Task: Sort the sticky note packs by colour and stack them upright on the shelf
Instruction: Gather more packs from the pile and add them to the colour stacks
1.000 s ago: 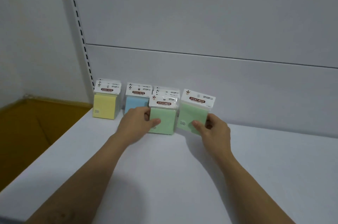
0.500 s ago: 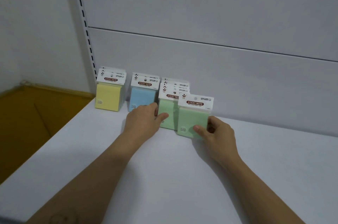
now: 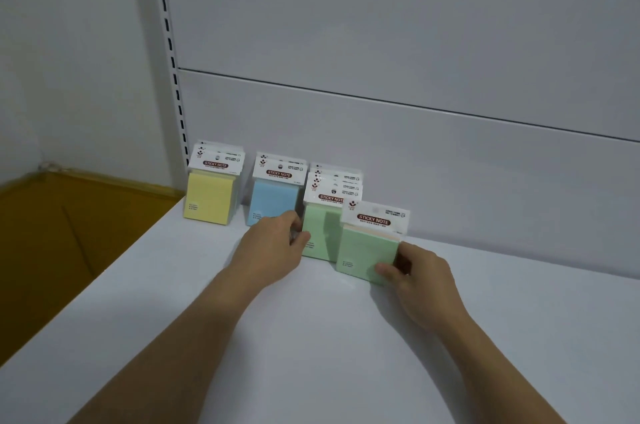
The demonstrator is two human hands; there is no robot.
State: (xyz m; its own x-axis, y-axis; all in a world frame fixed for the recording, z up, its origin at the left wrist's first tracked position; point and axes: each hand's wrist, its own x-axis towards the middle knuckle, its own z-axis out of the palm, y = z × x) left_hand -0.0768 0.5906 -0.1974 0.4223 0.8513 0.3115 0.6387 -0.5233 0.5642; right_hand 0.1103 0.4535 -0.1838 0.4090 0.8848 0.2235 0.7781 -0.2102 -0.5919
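Observation:
Upright sticky note packs line the back of the white shelf (image 3: 311, 337): a yellow stack (image 3: 209, 196), a blue stack (image 3: 272, 196) and a green stack (image 3: 320, 233). In front of the green stack stands one more green pack (image 3: 365, 250). My right hand (image 3: 415, 278) pinches this pack at its lower right corner, thumb on the front face. My left hand (image 3: 273, 247) grips the left edge of the front pack of the green stack, thumb on its face.
A slotted shelf upright (image 3: 169, 52) runs up the back panel (image 3: 415, 146) behind the yellow stack. To the left of the shelf edge lies a brown floor (image 3: 69, 233). The shelf extends to the right of the green packs.
My right hand has brought the green pack down and forward until it stands in front of the green stack. My left hand stayed on the stack's front pack. The camera moved closer.

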